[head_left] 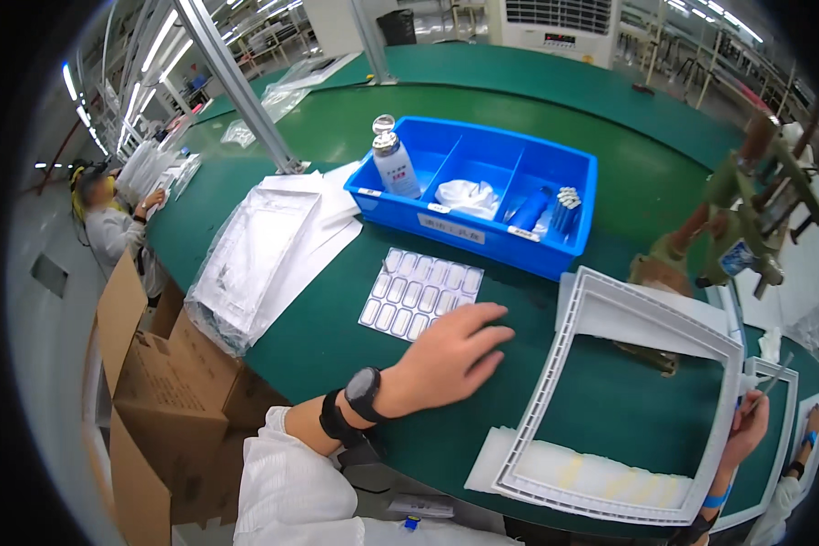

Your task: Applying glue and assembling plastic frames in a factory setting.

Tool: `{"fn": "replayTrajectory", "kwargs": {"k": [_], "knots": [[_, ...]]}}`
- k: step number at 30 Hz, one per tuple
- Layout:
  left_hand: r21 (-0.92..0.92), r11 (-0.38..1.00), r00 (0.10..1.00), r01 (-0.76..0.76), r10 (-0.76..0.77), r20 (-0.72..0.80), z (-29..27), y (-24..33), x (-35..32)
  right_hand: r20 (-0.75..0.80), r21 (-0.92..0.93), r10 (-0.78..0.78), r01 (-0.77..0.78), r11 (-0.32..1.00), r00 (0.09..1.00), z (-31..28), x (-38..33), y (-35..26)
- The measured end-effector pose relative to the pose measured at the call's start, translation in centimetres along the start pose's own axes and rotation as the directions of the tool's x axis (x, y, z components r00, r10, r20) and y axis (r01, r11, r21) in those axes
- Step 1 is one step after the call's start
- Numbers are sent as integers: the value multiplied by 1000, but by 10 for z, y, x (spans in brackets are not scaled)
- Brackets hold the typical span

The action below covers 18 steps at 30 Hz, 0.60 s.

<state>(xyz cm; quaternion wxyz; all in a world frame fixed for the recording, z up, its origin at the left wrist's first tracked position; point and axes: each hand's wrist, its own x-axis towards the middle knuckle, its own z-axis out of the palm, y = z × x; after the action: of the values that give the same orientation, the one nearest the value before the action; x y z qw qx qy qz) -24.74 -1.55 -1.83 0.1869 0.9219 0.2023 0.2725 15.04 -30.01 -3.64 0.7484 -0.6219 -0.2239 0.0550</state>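
Note:
My left hand (448, 357), a watch and a black band on its wrist, hovers over the near right corner of a sheet of oblong blue-edged stickers (394, 305). Its fingers are apart and hold nothing. A white rectangular plastic frame (540, 391) lies to the right, its lower side over a white foam strip (491, 460) and its upper side over a white pad. At the frame's right side my right hand (748, 428) is closed round a thin grey pointed tool (775, 375), its exact kind unclear.
Behind the stickers stands a blue divided bin (482, 238) with a pump bottle (395, 166), white cloth and blue items. Bagged white frames (259, 250) lie left, above an open cardboard box (168, 382). A green metal clamp (728, 214) rises at right; co-workers sit at both sides.

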Motion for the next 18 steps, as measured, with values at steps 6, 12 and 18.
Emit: {"fn": "replayTrajectory", "kwargs": {"k": [6,12,18], "knots": [[-35,995,995,-98,99,31,-8,9,-5,16,85,112,-113,990,994,14,-4,-4],[260,904,918,341,-259,-301,-37,-59,5,-1,81,107,-107,991,994,8,-3,-2],[310,753,806,581,-480,-346,-40,-95,-9,42,86,80,-83,993,996,0,3,6]]}}
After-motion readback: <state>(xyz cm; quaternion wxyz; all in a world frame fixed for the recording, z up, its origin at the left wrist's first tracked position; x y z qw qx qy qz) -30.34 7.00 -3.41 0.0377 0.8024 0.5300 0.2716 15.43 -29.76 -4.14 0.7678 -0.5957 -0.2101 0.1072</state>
